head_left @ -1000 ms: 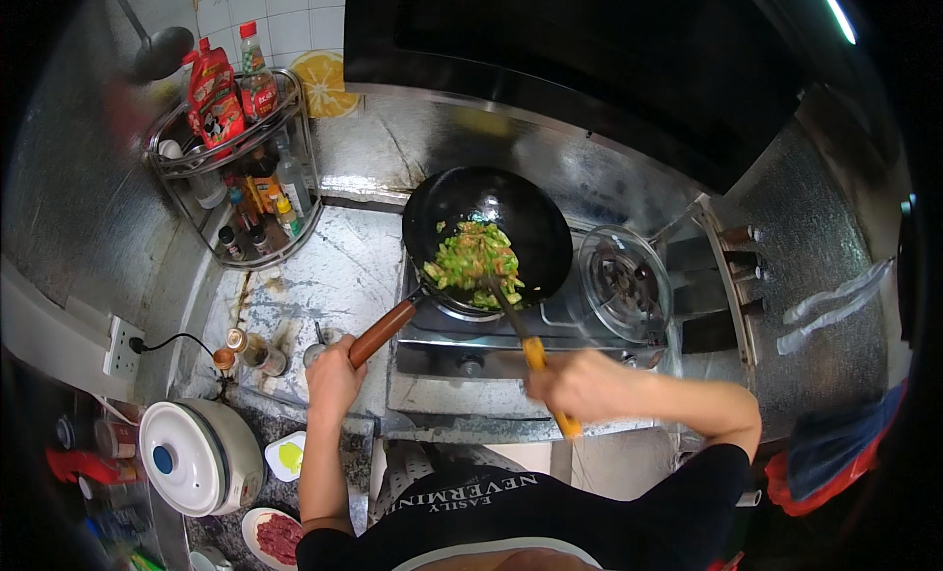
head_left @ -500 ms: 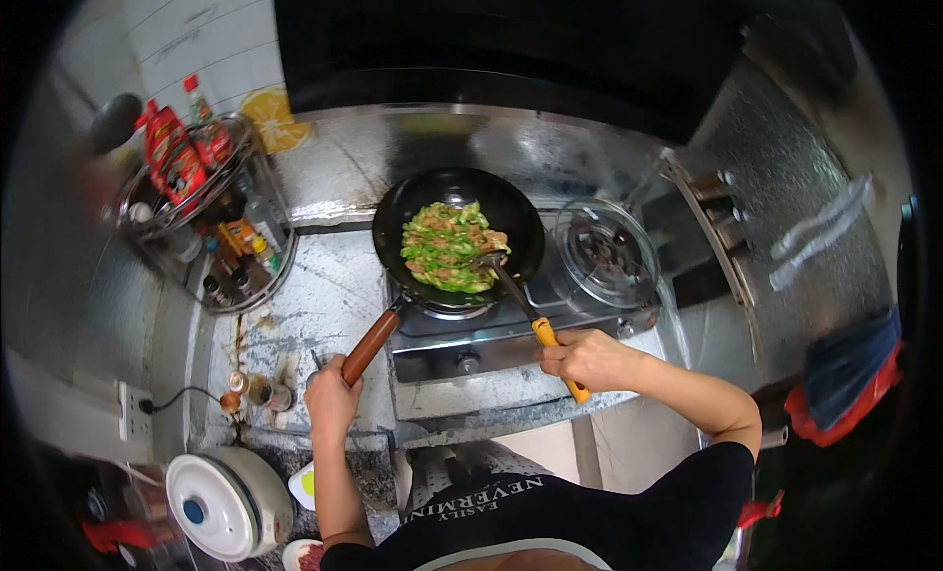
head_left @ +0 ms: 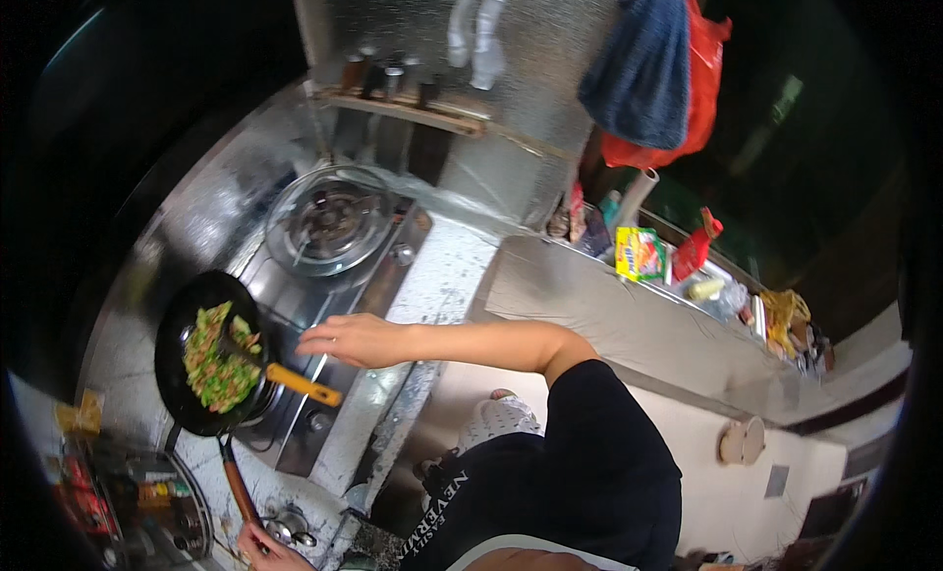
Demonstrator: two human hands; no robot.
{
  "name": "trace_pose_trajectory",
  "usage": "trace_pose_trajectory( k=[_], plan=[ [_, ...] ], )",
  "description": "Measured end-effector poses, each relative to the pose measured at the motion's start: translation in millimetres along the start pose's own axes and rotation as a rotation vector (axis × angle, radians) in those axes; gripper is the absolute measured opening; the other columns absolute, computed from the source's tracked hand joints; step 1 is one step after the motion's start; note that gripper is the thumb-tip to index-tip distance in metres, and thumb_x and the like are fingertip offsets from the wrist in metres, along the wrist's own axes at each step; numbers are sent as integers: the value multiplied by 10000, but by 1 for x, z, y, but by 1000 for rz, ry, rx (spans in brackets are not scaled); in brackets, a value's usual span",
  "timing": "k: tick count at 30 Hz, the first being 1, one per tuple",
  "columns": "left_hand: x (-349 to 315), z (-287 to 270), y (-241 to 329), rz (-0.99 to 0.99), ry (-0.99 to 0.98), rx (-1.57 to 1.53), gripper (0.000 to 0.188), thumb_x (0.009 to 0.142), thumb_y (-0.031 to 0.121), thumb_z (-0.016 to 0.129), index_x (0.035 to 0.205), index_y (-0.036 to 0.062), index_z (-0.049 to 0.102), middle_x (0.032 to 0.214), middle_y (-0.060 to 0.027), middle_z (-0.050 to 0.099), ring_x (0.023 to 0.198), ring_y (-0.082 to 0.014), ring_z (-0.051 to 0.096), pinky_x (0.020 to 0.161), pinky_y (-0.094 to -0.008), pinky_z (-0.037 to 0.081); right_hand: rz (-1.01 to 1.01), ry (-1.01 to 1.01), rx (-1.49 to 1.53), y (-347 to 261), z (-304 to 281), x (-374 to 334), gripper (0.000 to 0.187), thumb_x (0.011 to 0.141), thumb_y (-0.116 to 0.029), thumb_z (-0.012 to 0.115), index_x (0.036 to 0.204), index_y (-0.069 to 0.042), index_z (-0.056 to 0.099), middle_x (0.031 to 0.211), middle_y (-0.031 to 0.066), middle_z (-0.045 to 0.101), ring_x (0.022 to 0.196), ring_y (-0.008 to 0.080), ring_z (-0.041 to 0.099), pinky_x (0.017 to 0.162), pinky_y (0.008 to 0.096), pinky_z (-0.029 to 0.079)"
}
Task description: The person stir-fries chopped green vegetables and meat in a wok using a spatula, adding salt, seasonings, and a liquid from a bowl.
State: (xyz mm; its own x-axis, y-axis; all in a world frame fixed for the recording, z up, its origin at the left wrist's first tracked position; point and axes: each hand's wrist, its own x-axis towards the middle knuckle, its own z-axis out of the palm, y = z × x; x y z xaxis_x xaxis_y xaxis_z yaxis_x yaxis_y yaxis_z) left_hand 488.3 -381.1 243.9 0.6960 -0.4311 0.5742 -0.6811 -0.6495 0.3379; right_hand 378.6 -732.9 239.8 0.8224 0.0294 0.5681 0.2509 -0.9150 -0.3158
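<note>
At the left, a black wok (head_left: 175,375) with a brown handle stands on the gas stove (head_left: 324,370). Chopped green vegetables and bits of meat (head_left: 218,360) lie in it. My left hand (head_left: 267,549), cut off by the lower edge, is closed on the end of the wok handle (head_left: 237,488). A spatula (head_left: 305,384) with a yellow handle rests with its dark head in the food, its handle jutting over the wok rim. Just beyond that handle my right hand (head_left: 359,340) hovers, apart from it, fingers stretched out with nothing in them.
A glass lid (head_left: 329,262) covers the other burner. The condiment rack (head_left: 147,492) stands at the lower left. A blue towel (head_left: 643,70) and red bag (head_left: 702,129) hang at the upper right. Packages (head_left: 638,254) line a ledge below them.
My right hand has let go of the spatula, which stays in the wok. The view has turned to the right, so the wok now appears at the left. My left hand keeps the wok handle.
</note>
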Motion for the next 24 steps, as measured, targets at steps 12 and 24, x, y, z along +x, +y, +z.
trace_pose_trajectory(
  k=[12,24],
  plan=[
    [-99,166,272,-56,-758,-827,208,800,90,504,625,-17,541,543,-111,486,496,-194,477,471,-301,348,1394,806,-274,92,-136,-465,166,729,-39,556,867,-21,466,715,119,539,625,240,558,557,335,451],
    [-132,214,437,323,-879,-832,120,753,123,591,714,9,585,637,-149,550,561,-240,541,531,-295,413,1593,199,-667,111,-173,-562,762,593,-381,724,1146,-10,354,1058,204,414,949,334,463,785,398,417]
  ],
)
